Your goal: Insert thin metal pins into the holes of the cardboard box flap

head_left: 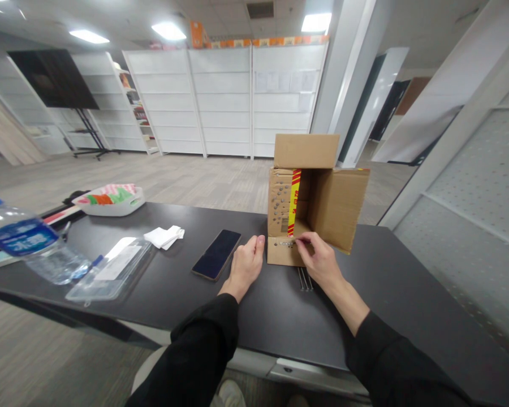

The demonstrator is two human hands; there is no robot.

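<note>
An opened cardboard box [348,206] stands on the dark table with its flaps spread. Its lower front flap [282,257] carries a row of small metal heads, and more grey heads dot the left flap [280,195] beside a red and yellow tape strip [294,203]. My right hand [320,260] pinches at the lower flap; what sits between its fingertips is too small to make out. Left of the box, my left hand [248,263] is closed with the thumb on top, its contents hidden. Several long screws or nails [305,280] lie below the flap, under my right hand.
A black phone [217,254] lies by my left hand. Farther left are crumpled white tissue [165,237], a clear plastic case [110,271], a tilted water bottle [34,243] and a white basket [110,209] of colourful packets. The table's front edge runs beneath my forearms.
</note>
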